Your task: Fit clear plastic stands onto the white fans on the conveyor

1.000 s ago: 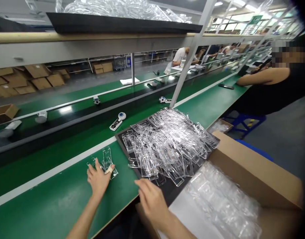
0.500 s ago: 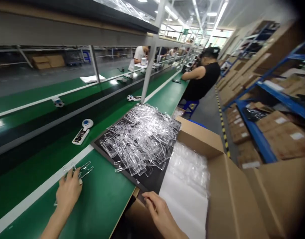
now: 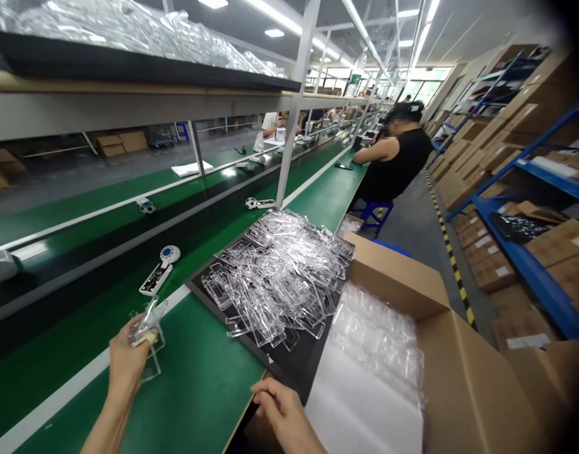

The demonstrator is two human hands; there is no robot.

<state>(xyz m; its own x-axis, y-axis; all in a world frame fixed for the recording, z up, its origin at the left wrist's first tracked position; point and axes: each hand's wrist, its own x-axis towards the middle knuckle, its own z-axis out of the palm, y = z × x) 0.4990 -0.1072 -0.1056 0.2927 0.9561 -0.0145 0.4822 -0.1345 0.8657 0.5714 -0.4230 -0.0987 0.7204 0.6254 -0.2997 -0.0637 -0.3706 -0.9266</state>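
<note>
My left hand is closed around several clear plastic pieces above the green bench. Something small and cream-coloured shows at its fingertips. My right hand hovers by the bench edge, near the tray's front corner, fingers curled together; whether they pinch anything is hidden. A black tray bears a heap of clear plastic frames. Beyond my left hand, a white device with a round blue-dotted head lies on the green belt.
An open cardboard box with bagged clear parts stands at the right. A metal post rises behind the tray. Another white device lies beside it. A person in black sits farther along the bench.
My left hand has lifted and turned, raising the clear pieces from the bench. My right hand has shifted slightly left and down. The view has tilted upward, showing more of the upper shelf.
</note>
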